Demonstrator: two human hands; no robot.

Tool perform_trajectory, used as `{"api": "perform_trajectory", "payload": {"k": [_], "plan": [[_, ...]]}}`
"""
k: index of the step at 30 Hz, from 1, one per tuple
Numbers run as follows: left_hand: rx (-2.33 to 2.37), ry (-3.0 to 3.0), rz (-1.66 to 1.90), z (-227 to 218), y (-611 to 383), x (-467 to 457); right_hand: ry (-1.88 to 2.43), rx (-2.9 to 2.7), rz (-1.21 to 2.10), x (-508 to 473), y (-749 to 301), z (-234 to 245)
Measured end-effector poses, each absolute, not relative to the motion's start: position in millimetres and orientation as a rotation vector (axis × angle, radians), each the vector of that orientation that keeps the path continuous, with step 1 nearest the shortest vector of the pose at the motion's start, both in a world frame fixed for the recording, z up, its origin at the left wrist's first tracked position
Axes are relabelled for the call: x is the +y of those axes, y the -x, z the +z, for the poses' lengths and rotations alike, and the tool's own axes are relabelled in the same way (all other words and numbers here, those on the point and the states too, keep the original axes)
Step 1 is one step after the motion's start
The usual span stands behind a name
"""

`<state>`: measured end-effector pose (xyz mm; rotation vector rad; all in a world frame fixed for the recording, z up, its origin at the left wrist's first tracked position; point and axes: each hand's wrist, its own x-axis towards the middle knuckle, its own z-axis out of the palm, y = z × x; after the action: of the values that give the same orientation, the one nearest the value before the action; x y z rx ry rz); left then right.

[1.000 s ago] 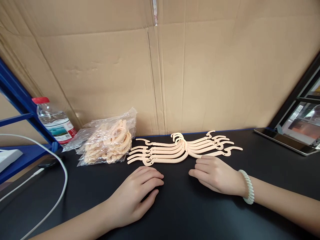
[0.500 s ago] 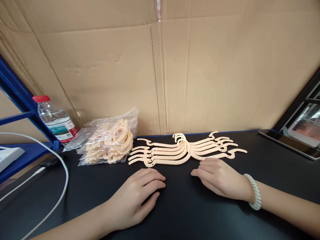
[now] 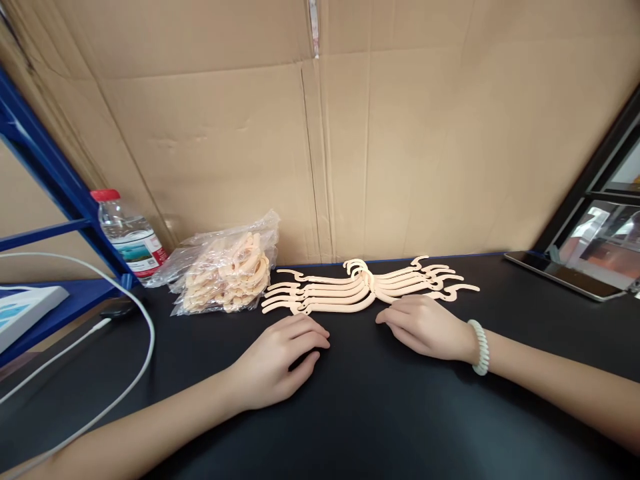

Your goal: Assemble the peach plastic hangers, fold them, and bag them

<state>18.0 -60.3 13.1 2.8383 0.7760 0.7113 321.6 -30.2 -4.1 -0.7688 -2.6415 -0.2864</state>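
Several cream-coloured folding hangers [image 3: 340, 291] lie overlapped in a row on the black table, arms spread to both sides and hooks pointing away from me. My left hand [image 3: 280, 357] rests on the table just in front of their left arms, fingers loosely curved and apart, holding nothing. In front of the right arms lies my right hand [image 3: 425, 327], palm down with fingers stretched out and nothing seen in it; it hides part of the nearest hanger. A clear plastic bag [image 3: 225, 270] with more cream hangers in it sits left of the row.
A water bottle [image 3: 131, 237] with a red cap stands at the back left by a blue metal frame [image 3: 50, 230]. A white cable [image 3: 145, 360] loops across the left side. A flat tablet-like device [image 3: 565, 277] lies at the right. Cardboard [image 3: 425, 133] walls the back.
The whole view has shifted slightly, with the table and hands sitting higher in the picture. Both hands and the hangers keep nearly the same places relative to each other.
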Motion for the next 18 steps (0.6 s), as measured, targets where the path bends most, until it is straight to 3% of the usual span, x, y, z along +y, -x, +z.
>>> {"api": "perform_trajectory", "payload": {"k": [10,18], "plan": [[0.892,-2.903,0.759,9,-19,-65,0.834,-2.697,-0.607,-30,-318,-3],[1.01,-2.945,0.782,8,-28,-66,1.057,-2.613,-0.646,-40,-328,-3]]}}
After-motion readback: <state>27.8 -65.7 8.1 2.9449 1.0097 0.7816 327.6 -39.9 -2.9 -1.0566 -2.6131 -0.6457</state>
